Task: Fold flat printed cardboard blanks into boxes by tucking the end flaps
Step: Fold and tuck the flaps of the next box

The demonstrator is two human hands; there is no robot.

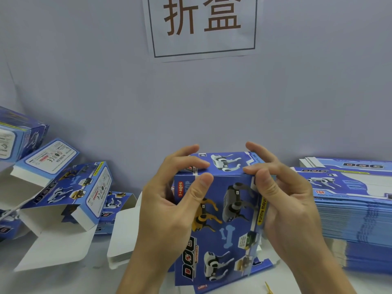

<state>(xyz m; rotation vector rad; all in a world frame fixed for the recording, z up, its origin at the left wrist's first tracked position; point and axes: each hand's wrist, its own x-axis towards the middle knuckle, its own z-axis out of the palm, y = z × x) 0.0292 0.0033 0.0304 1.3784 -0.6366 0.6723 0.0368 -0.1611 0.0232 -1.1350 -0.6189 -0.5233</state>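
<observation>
two hands hold one blue printed box (220,213) upright at the middle of the counter (70,281), its lower end near the counter surface; contact there cannot be told. left hand (167,200) grips the box's left side: thumb pressed flat on the front panel, fingers (191,164) curled over the folded-down top flap. right hand (284,198) is on the box's right side: thumb on the upper right corner of the front panel, index finger pressing the top edge, the other fingers curled behind the right edge. fingers of both hands are clamped on the box. front panel shows robot dogs, a bone and "dog" lettering.

right of the box, a tall stack of flat blanks (356,213) sits on the counter, just beside the right hand. left of the box, several folded boxes (70,192) lie tilted in a loose pile, some with white end flaps open. between that pile and the box, white flat pieces (123,236) lie on the counter. behind and above the box, a paper sign (203,26) with two large characters hangs on the grey wall. below the box's right corner, a small yellow object (269,289) lies at the frame edge; what it is cannot be told.
</observation>
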